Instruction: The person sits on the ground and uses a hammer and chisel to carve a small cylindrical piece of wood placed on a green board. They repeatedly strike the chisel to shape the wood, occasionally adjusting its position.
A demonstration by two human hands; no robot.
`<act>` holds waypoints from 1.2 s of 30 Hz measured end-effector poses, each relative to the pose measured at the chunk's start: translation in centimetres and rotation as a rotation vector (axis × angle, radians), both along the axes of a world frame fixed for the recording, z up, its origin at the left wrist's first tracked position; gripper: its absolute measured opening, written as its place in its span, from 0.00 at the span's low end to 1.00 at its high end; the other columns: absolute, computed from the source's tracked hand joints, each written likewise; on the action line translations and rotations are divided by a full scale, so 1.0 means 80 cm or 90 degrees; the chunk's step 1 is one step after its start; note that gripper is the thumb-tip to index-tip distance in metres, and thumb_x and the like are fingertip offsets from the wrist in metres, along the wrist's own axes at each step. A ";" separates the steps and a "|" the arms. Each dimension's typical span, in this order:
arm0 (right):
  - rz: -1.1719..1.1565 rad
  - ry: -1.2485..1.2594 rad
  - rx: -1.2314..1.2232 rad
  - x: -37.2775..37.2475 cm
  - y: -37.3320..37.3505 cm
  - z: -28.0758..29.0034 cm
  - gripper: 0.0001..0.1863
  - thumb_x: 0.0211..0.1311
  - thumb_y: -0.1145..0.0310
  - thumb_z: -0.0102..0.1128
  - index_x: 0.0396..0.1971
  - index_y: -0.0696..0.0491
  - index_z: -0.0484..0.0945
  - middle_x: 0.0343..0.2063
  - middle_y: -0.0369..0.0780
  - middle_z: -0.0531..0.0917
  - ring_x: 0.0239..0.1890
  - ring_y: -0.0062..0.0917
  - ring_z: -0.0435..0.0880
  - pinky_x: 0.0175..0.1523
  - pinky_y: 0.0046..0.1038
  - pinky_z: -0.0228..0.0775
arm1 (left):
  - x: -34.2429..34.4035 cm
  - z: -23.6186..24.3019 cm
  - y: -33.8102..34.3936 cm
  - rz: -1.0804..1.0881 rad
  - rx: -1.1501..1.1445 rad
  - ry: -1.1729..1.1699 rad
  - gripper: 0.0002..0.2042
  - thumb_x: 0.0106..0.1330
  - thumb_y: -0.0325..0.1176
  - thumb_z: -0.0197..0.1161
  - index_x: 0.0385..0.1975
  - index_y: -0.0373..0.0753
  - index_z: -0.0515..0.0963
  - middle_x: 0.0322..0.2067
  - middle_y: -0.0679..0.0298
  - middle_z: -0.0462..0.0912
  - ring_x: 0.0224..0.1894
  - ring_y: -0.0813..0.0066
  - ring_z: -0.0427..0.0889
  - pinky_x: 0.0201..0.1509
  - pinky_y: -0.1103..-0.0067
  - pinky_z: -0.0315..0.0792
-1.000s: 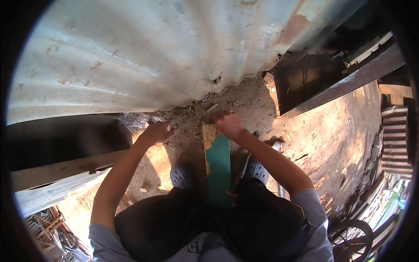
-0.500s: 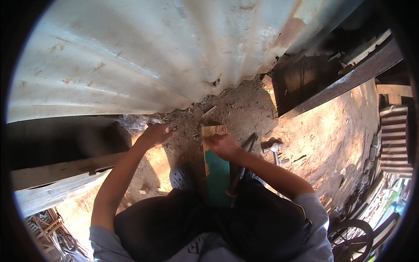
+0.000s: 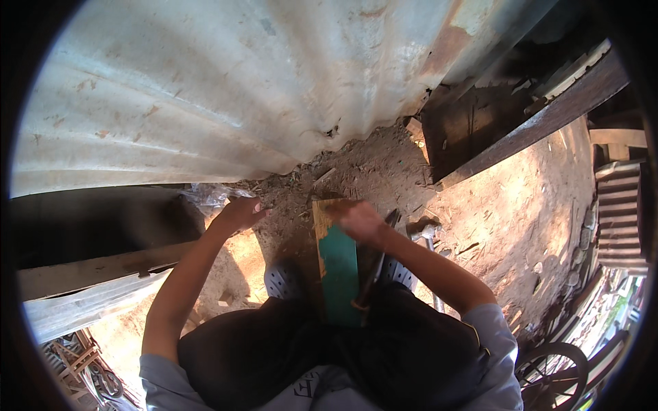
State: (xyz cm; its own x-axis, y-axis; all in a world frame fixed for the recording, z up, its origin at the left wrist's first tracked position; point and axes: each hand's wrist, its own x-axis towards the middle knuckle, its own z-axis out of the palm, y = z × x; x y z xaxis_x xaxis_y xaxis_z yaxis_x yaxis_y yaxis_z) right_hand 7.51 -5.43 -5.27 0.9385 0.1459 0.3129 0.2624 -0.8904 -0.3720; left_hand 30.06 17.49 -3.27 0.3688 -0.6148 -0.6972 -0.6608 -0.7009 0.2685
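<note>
A narrow board [image 3: 337,274], teal with a bare wood patch at its far end, stands between my knees. My right hand [image 3: 351,218] is over that far end, touching or very near it; its fingers are smeared by motion. My left hand [image 3: 243,213] hangs left of the board, loosely curled with thumb and fingers apart and nothing visible in it. A dark, long tool [image 3: 375,270] lies along the board's right side, partly hidden. A hammer [image 3: 428,233] is just right of my right hand.
A corrugated metal sheet [image 3: 226,82] fills the far side, above dirt ground [image 3: 363,164] with debris and clear plastic [image 3: 205,198]. A dark beam [image 3: 528,127] slants at right. A spoked wheel [image 3: 548,377] is at lower right; scrap wood [image 3: 75,363] at lower left.
My right hand has come down from beyond the board's far end to over its top part, moving slightly since. My left hand has shifted only slightly.
</note>
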 end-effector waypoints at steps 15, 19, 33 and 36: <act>0.052 0.042 0.038 -0.028 0.006 -0.019 0.11 0.52 0.72 0.55 0.37 0.54 0.76 0.28 0.40 0.81 0.25 0.32 0.83 0.28 0.34 0.76 | 0.004 -0.007 -0.003 -0.010 -0.042 0.007 0.22 0.63 0.52 0.58 0.30 0.35 0.78 0.29 0.52 0.82 0.34 0.55 0.82 0.39 0.64 0.73; 0.004 0.265 -0.136 -0.002 -0.020 0.001 0.12 0.52 0.71 0.55 0.39 0.53 0.75 0.27 0.40 0.82 0.25 0.31 0.83 0.28 0.33 0.76 | 0.003 -0.013 0.003 -0.001 -0.069 -0.005 0.22 0.63 0.53 0.57 0.30 0.35 0.78 0.29 0.52 0.82 0.34 0.55 0.82 0.39 0.65 0.74; -0.002 0.280 -0.133 -0.012 -0.038 -0.069 0.15 0.49 0.75 0.54 0.40 0.53 0.75 0.33 0.39 0.81 0.41 0.30 0.84 0.35 0.28 0.80 | 0.008 -0.012 -0.005 -0.033 -0.032 -0.020 0.21 0.64 0.53 0.55 0.34 0.38 0.76 0.29 0.56 0.82 0.34 0.61 0.82 0.40 0.67 0.73; -0.187 0.248 -0.096 0.024 -0.069 0.013 0.16 0.49 0.75 0.54 0.41 0.54 0.75 0.32 0.39 0.81 0.40 0.30 0.84 0.36 0.28 0.80 | 0.004 -0.008 0.001 0.022 -0.052 0.011 0.21 0.63 0.52 0.57 0.31 0.35 0.77 0.29 0.52 0.82 0.35 0.55 0.82 0.40 0.64 0.74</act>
